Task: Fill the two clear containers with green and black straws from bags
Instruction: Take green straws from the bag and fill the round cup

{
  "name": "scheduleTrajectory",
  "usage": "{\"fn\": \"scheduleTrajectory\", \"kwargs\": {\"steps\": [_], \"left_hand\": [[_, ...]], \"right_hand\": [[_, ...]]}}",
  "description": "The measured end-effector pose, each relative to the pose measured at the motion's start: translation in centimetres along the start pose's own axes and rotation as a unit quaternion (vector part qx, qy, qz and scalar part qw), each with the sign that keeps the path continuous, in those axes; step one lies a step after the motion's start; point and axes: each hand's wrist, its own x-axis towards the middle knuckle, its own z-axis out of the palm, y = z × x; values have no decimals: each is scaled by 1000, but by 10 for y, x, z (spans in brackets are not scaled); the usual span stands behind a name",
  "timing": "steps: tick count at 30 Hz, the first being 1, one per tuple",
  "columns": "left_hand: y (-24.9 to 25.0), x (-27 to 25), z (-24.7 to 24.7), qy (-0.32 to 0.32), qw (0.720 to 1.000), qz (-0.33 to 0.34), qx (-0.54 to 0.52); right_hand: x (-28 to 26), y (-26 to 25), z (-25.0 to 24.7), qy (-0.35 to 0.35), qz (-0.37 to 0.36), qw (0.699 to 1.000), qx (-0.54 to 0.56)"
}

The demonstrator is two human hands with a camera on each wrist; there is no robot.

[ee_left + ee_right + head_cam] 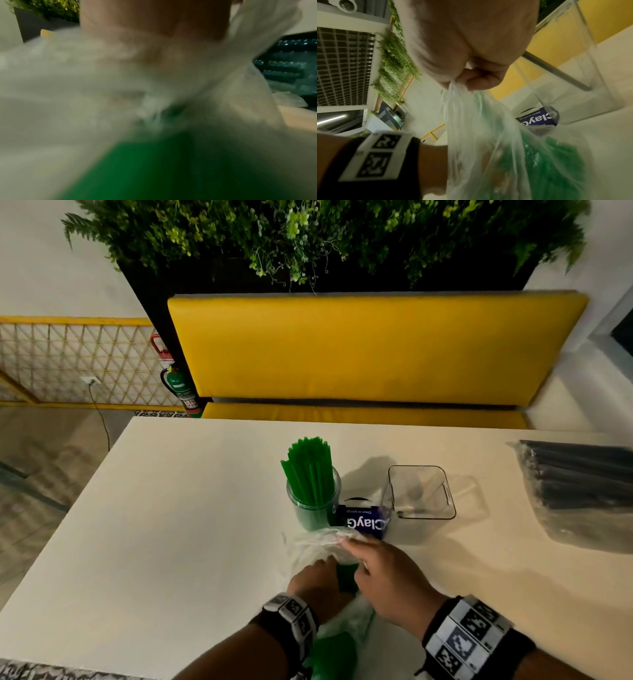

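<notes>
A round clear container [313, 501] stands mid-table, packed with upright green straws [308, 467]. To its right sits a square clear container [421, 491] with no straws in it. At the table's front lies a thin clear bag [318, 546] with green straws [346, 577] inside. My left hand [318, 577] grips the bag around the straw bundle. My right hand [383, 573] pinches the bag's loose plastic [479, 135] between thumb and fingers [477, 81]. The left wrist view is blurred: plastic [85, 94] and green straws [154, 169].
A sealed bag of black straws [582, 491] lies at the table's right edge. A blue "ClayGo" card [364, 522] stands between the two containers. A yellow bench [370, 347] runs behind the white table [171, 508], with a floor drop on the left.
</notes>
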Motion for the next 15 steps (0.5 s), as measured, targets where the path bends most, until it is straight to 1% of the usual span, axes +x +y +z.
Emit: {"fn": "scheduleTrajectory", "kwargs": {"steps": [3, 6, 8, 11, 15], "left_hand": [[1, -2, 13, 0, 1000, 3, -21], [5, -8, 11, -15, 998, 0, -57], [6, -13, 4, -16, 996, 10, -83], [6, -26, -13, -31, 992, 55, -108], [0, -49, -49, -35, 976, 137, -167]], "right_hand": [[-8, 8, -5, 12, 8, 1000, -18], [-15, 15, -9, -4, 13, 999, -45], [-20, 17, -11, -12, 16, 998, -62], [-23, 24, -11, -8, 25, 994, -108], [-23, 41, -11, 4, 79, 984, -158]]}}
